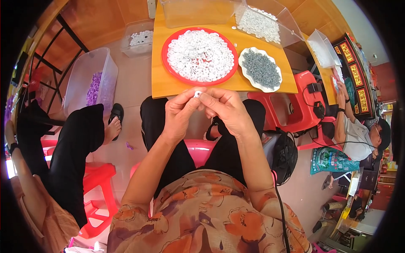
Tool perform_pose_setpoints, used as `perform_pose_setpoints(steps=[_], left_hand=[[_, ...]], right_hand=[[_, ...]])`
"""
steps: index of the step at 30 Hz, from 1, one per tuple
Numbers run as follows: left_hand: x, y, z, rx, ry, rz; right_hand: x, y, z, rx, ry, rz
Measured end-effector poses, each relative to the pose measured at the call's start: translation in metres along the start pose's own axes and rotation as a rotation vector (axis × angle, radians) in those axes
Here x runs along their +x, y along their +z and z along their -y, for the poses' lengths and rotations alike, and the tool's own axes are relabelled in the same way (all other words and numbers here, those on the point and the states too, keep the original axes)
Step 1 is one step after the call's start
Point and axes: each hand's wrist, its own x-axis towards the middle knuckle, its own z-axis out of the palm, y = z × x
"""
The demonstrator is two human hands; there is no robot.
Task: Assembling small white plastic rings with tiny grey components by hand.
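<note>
Just off the near table edge, my left hand (178, 113) and my right hand (228, 110) meet at the fingertips. Between them is a small white ring-shaped plastic piece (197, 94) with a dark hole. My left thumb and forefinger pinch it from one side, and my right thumb and fingers press at the other. Beyond the hands, a round red tray (165, 59) is heaped with similar white pieces. To its right, a white scalloped dish (270, 89) holds many small grey screw-like parts. Whether a grey part is in my fingers is hidden.
The wooden table (161, 86) also carries a clear box (291, 31) of white pieces. A clear bin (76, 71) with purple pieces stands left on the floor. A red chair (291, 114) and black bag (284, 156) are at right. Two co-workers sit at either side.
</note>
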Motion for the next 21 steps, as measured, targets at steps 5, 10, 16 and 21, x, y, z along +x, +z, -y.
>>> perform_pose_setpoints(steps=[5,10,16,21], left_hand=[[0.009,-0.019,-0.005,0.093,-0.026,-0.021],[0.034,-0.053,-0.027,0.456,-0.064,-0.285],[0.045,-0.092,-0.030,0.370,-0.115,-0.509],[0.047,-0.098,-0.017,0.482,-0.198,-0.510]], right_hand=[[0.020,0.004,-0.012,-0.071,-0.025,-0.067],[0.059,0.027,-0.056,-0.313,-0.139,-0.154],[0.096,0.045,-0.091,-0.833,-0.437,-0.319],[0.106,0.049,-0.107,-0.937,-0.543,-0.316]])
